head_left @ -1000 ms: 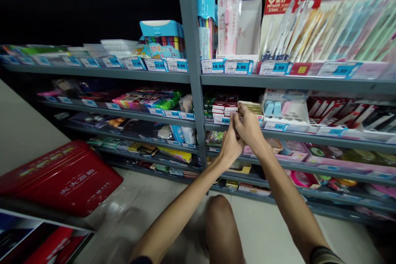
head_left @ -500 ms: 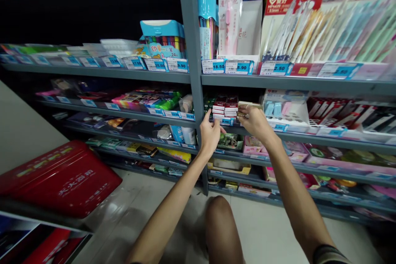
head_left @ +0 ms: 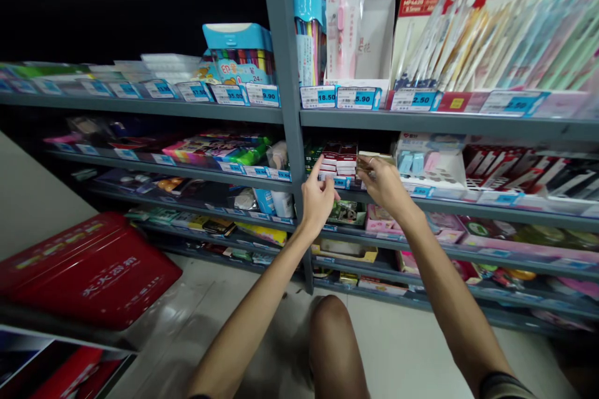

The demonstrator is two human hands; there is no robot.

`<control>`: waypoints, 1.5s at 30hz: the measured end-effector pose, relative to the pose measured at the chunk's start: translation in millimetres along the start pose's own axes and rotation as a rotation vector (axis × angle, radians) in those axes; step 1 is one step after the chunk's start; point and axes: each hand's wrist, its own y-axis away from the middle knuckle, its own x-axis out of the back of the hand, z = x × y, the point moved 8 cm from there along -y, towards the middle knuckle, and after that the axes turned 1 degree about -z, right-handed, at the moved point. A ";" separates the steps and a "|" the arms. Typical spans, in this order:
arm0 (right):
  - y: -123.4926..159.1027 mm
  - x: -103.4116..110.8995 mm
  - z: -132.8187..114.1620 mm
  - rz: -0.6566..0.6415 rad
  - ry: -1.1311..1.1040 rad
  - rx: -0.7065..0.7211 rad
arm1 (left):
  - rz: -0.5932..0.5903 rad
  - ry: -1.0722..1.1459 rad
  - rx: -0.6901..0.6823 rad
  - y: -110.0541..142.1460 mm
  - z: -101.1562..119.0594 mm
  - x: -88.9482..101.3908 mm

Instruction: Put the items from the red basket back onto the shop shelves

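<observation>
Grey metal shelving [head_left: 285,56] stands over a pale tiled floor [head_left: 393,336]. Nearest my view, a bare knee [head_left: 331,324] points at the racks, with a red box [head_left: 110,274] to its left. Ahead, I find my left hand [head_left: 317,199] with index finger extended and thumb apart, near the stacked red-and-white boxes [head_left: 347,161] on the second visible shelf. My right hand [head_left: 387,186] has its fingers bent close together at the gold-coloured boxes [head_left: 374,155], just right of that stack; I cannot tell whether they pinch one. A white tray [head_left: 452,179] sits further right.
</observation>
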 end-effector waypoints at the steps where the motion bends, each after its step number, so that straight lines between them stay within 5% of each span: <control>1: -1.1 1.3 -2.0 0.020 -0.016 0.011 | -0.029 -0.027 -0.027 -3.3 4.6 -2.0; 12: -6.0 -7.1 1.2 -0.081 -0.105 -0.096 | -0.194 -0.283 -0.159 -46.8 12.4 -16.1; 21: -2.7 -5.8 11.6 0.045 -0.096 -0.078 | -0.261 -0.823 -0.268 -49.7 50.7 -24.4; 24: -2.7 1.2 1.6 0.118 -0.023 -0.024 | -0.200 -0.733 -0.291 -35.3 61.1 -9.4; 28: 9.9 20.5 -34.7 0.296 -0.006 0.141 | 0.002 -0.304 -0.206 38.4 33.2 39.0; 31: 39.2 22.0 -52.3 0.382 -0.080 0.157 | -0.118 -0.264 -0.012 131.0 -33.2 62.5; 34: 72.5 -2.7 -46.9 0.299 -0.132 0.073 | -0.326 -0.336 0.320 238.7 -115.0 92.4; 37: 92.5 -29.5 -22.5 0.227 -0.125 -0.054 | -0.237 -0.351 0.649 341.2 -173.2 153.6; 41: 84.3 -44.7 7.2 0.256 -0.153 -0.210 | -0.069 -0.386 0.891 452.1 -196.4 219.7; 45: 57.5 -54.4 7.5 0.299 -0.052 -0.303 | 0.064 -0.400 0.971 509.2 -173.6 233.2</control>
